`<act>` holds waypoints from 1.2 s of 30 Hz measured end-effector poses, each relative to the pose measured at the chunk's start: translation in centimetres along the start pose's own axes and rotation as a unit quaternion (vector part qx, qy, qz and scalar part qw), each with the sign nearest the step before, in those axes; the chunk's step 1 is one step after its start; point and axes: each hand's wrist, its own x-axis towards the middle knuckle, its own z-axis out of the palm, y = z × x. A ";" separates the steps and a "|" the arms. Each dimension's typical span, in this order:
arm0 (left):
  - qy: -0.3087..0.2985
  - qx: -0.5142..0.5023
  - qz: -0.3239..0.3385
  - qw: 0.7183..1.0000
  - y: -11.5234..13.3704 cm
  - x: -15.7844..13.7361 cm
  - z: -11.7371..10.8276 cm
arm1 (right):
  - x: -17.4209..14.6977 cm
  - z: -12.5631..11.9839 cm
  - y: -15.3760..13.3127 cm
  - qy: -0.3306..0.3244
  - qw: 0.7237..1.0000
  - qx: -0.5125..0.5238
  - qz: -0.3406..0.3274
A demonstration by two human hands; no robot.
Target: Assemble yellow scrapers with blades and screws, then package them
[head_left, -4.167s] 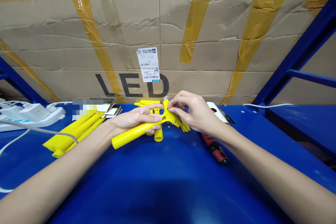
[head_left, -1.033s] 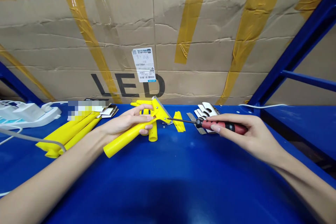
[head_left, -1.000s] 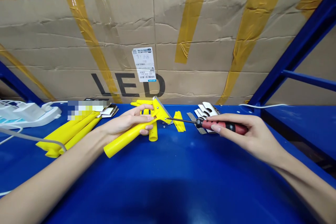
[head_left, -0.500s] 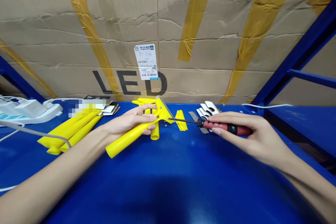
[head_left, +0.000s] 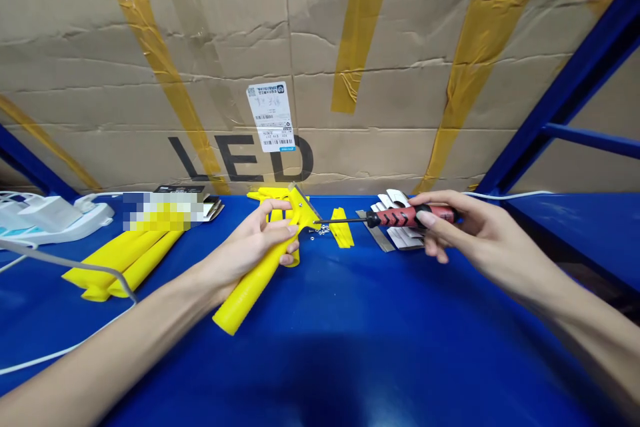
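Note:
My left hand point(head_left: 267, 237) is wrapped around a yellow scraper point(head_left: 250, 283), its handle slanting down toward me and its head pointing up and away. A metal blade edge shows along the head. In my right hand point(head_left: 465, 220) is a screwdriver point(head_left: 400, 216) with a red and black handle, held level. Its shaft points left, and the tip meets the scraper head near a screw spot. Behind the head lie several tiny screws or nuts point(head_left: 323, 230), and beside them some yellow plastic pieces point(head_left: 343, 228). More yellow scraper parts point(head_left: 265, 193) sit partly hidden behind my left hand.
Grey metal blades point(head_left: 381, 239) and white cut-out cards point(head_left: 395, 199) lie by my right hand. Yellow handles with packaging point(head_left: 125, 250) and a white power strip point(head_left: 85, 220) are at left. A taped cardboard box point(head_left: 225, 80) stands behind the blue surface point(head_left: 320, 347).
The scraper handle has swung to point more steeply down toward me. My right fingers have shifted along the screwdriver handle, which has turned in the grip. The view has moved slightly right.

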 end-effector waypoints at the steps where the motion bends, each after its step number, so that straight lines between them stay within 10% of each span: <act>1: 0.001 0.006 -0.001 1.000 0.0 -0.1 0.2 | 0.0 0.1 0.2 0.026 0.999 -0.037 0.007; 9: 0.015 0.058 0.022 0.998 0.0 -0.4 1.0 | 0.0 0.5 0.8 -0.023 0.993 0.115 0.001; 15: 0.018 0.069 0.037 0.997 0.2 -0.8 1.1 | -0.3 1.2 1.1 0.011 0.999 -0.020 0.023; 20: 0.036 0.082 0.059 0.994 0.5 -0.7 0.7 | -0.6 1.9 0.6 -0.070 0.989 0.128 -0.027; 26: 0.014 0.083 0.054 0.995 0.3 -0.9 1.0 | -0.4 2.0 1.2 0.042 0.998 0.018 0.032; 31: 0.023 0.077 0.054 0.995 0.3 -0.9 0.9 | -0.4 1.4 0.7 -0.057 0.989 0.135 -0.007; 36: 0.013 0.076 0.038 0.996 0.2 -0.8 1.0 | -0.4 1.1 1.0 0.035 0.999 -0.011 0.015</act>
